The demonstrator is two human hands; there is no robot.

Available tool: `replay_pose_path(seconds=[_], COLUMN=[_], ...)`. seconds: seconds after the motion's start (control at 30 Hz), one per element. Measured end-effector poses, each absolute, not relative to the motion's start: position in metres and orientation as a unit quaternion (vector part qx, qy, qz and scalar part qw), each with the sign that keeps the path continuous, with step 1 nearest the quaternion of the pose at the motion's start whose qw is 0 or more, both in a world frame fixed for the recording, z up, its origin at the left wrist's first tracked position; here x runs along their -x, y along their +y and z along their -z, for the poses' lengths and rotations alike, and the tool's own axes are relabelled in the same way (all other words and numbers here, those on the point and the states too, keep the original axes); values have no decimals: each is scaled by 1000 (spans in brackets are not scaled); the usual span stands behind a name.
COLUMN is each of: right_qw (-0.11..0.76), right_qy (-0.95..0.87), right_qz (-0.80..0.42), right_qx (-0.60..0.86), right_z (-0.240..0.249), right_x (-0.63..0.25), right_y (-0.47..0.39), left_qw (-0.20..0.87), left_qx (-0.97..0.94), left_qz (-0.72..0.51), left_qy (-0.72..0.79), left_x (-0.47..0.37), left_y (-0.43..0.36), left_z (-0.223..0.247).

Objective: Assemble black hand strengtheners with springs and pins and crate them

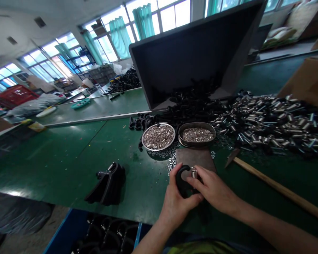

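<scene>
My left hand (175, 201) is wrapped round a black curved clamp piece (180, 178), thumb below and fingers along its outer side. My right hand (213, 188) pinches a small silvery metal cylinder (193, 172) against the piece's right end. Whether the cylinder sits in the clamp piece or only touches it, I cannot tell. Both hands are over the near edge of a flat metal plate (194, 157). Small nuts (172, 161) lie scattered at the plate's left side. Left of my hands, a larger black part (107, 185) with a metal pin stands on the green table.
A round dish (159, 149) of pins and an oval tin (197, 143) of tiny metal parts stand behind the plate. A hammer (278, 187) lies at right, below heaped metal fittings (275, 123). A tipped grey bin (190, 56) spills black parts. Below the table is a blue crate (60, 231).
</scene>
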State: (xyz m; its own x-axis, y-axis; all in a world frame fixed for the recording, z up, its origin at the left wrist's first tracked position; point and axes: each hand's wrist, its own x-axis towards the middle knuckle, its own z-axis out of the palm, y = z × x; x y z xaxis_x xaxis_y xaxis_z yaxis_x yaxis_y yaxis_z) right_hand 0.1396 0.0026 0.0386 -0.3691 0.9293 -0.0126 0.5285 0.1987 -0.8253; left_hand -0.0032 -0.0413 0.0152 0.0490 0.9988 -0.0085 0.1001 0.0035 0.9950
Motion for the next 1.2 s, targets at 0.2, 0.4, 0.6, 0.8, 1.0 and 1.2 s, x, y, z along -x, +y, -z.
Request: replay_pose_path(seconds=[0.2,0.4,0.6,0.8,1.0,1.2], right_qw=[142,63,-37,65,99,147], right_qy=[-833,-842,-863,-896,-908,-901], right_qz=[-229,-195,-146,-63,-45,-67], right_qx=[483,500,483,435,404,403], right_z=[-41,-30,-30,-41,-28,-16], right_x=[-138,-140,-150,-97,-41,-46], right_y=[-5,12,69,130,167,171], left_qw=[457,502,369,47,28,40], left_qx=[-608,-601,-685,-668,-666,-649], left_qz=[-419,-394,-333,-234,-207,-225], left_qy=[496,480,533,705,716,725], left_x=[11,5,18,73,84,81], left_y=[-40,-21,30,102,128,130], left_z=[-12,-6,1,-13,-10,-3])
